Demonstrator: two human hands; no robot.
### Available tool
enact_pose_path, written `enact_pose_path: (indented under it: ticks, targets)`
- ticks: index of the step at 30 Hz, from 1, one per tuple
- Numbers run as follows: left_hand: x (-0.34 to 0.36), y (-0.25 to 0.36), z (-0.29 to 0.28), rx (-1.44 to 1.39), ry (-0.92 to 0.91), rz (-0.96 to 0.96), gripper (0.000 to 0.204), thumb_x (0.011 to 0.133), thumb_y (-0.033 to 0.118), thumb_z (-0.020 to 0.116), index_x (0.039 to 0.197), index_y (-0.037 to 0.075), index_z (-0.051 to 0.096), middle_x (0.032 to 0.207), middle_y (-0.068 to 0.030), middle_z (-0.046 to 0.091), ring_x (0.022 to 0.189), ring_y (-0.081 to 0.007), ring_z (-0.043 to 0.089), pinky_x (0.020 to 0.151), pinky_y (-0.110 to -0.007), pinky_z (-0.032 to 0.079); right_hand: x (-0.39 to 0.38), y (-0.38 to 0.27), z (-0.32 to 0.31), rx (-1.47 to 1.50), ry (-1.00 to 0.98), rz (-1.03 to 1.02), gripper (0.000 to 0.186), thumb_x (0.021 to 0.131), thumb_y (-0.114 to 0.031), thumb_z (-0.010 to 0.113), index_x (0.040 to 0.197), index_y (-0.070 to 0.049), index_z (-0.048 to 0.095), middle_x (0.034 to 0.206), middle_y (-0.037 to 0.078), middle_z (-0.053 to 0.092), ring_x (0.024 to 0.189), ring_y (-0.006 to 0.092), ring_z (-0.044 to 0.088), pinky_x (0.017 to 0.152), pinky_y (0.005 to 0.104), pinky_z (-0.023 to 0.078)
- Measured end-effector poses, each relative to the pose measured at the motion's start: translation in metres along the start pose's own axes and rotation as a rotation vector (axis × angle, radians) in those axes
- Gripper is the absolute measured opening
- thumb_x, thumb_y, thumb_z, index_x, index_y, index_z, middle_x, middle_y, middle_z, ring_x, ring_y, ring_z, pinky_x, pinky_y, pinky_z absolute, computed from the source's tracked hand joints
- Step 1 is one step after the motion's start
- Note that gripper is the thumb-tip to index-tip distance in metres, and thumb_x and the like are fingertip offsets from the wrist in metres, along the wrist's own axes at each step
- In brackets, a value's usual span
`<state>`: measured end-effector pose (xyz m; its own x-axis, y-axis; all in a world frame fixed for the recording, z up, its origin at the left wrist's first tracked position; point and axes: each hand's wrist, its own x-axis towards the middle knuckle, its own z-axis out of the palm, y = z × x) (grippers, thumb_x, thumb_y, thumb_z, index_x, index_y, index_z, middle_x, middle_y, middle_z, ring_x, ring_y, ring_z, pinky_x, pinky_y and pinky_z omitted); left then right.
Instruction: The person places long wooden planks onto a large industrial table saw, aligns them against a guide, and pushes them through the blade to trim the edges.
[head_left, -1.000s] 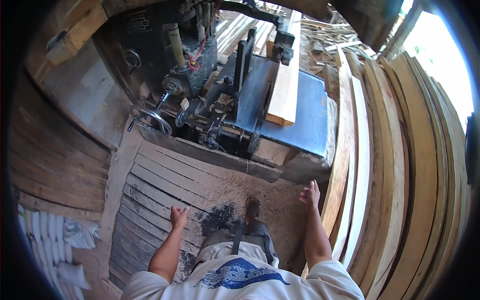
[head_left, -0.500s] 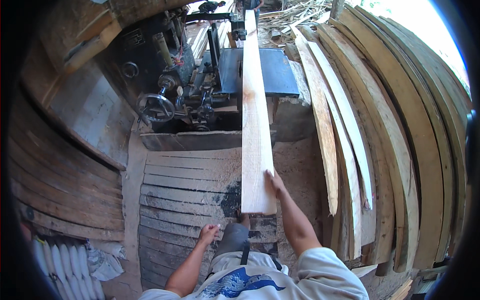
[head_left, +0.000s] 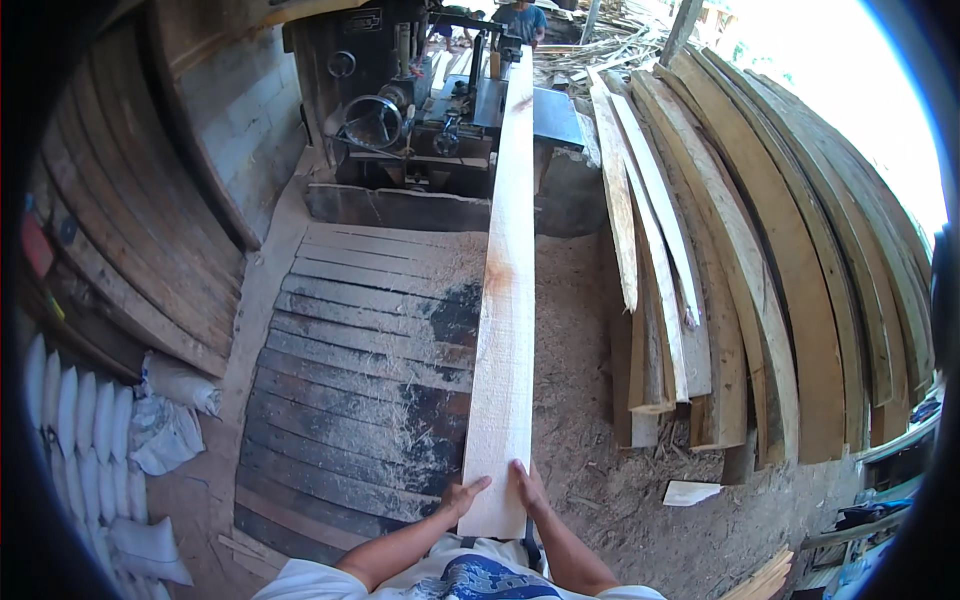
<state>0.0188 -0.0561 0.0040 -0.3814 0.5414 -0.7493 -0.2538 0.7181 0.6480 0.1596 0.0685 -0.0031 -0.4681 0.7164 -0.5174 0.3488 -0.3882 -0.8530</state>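
Note:
A long pale wooden board stretches from my waist to the table of a dark machine, where its far end lies beside the machine's upright guide. My left hand grips the board's left edge near its close end, thumb on top. On the opposite edge, slightly farther up, my right hand holds it with the thumb over the face. The fingers of both hands are tucked under the board and hidden. A darker knot mark shows midway along the wood.
Large curved-looking planks lean in a stack on the right. Slatted floorboards strewn with sawdust lie at left. Filled white sacks sit at the lower left. Beyond the machine stands another person. A handwheel juts from the machine.
The board has come toward me, away from the machine, and I stand farther back. My left hand, off the board before, now grips its left edge. The person beyond is more visible.

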Motion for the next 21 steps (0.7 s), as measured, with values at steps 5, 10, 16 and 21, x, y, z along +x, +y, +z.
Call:
enact_pose_path:
  ticks: [5,10,16,21]
  targets:
    - [-0.132,-0.122,0.005,-0.065,-0.063,0.137,0.067,0.073,0.056,0.072,0.111,0.002,0.068,0.105,-0.0161,0.070,0.096,-0.0273,0.067,0.086,-0.035,0.050,-0.170,0.127,0.016,-0.046,0.126,0.050,0.067,0.093,-0.049,0.052,0.142,-0.005,0.040,0.132,0.014,0.053,0.120,0.0247,0.050,0.102,0.0362,0.037]
    - [-0.233,-0.279,0.003,-0.243,-0.189,0.085,0.063,0.077,0.041,0.074,0.122,-0.001,0.060,0.115,-0.0145,0.065,0.101,-0.0227,0.064,0.090,-0.033,0.049,-0.295,0.199,0.050,0.033,0.077,-0.032,0.068,0.093,-0.051,0.049,0.140,-0.003,0.041,0.130,0.015,0.055,0.116,0.0256,0.052,0.100,0.0363,0.039]
    - [-0.343,-0.436,0.028,-0.418,-0.140,-0.149,0.065,0.080,0.048,0.071,0.121,-0.001,0.060,0.113,-0.0146,0.066,0.097,-0.0241,0.065,0.087,-0.032,0.050,-0.447,0.253,0.067,0.054,0.021,-0.010,0.071,0.094,-0.054,0.047,0.138,0.001,0.042,0.126,0.015,0.056,0.113,0.0257,0.053,0.099,0.0362,0.040]
    - [-0.466,-0.497,0.033,-0.522,-0.223,-0.112,0.067,0.084,0.049,0.065,0.123,-0.004,0.057,0.109,-0.0162,0.066,0.095,-0.0260,0.066,0.083,-0.036,0.053,-0.572,0.288,0.067,0.072,-0.031,0.005,0.071,0.095,-0.048,0.048,0.145,0.000,0.032,0.139,0.018,0.045,0.130,0.0276,0.040,0.110,0.0375,0.028]
